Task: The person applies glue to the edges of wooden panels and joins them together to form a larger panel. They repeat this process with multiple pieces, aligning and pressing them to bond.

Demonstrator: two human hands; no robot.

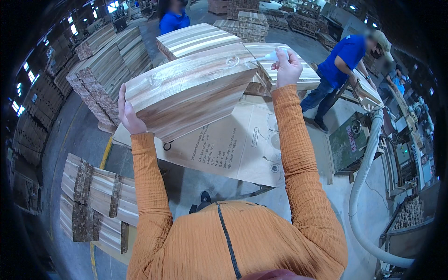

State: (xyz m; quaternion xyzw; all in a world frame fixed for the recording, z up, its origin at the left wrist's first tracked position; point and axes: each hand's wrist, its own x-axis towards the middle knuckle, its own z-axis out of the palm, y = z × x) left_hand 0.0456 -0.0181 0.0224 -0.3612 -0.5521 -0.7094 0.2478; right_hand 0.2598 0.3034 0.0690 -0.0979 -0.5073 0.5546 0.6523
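A stack of curved-edged, striped wooden panels (191,70) lies in front of me, its top face pale and streaked near the right corner. My left hand (129,114) rests against the left end of the stack, fingers stretched upward along the edge. Closed in a grip, my right hand (288,69) holds a small white bottle (270,56) with a thin nozzle pointing left, close to the top panel's right corner. Whether the nozzle touches the wood I cannot tell. Beneath the stack spreads a printed cardboard sheet (219,149).
Further panel stacks stand behind (200,39), at left (107,70) and lower left (100,200). A person in blue (343,60) bends over wood at right; another person (175,21) is at the back. A green machine (350,144) and a pale hose (366,186) stand right.
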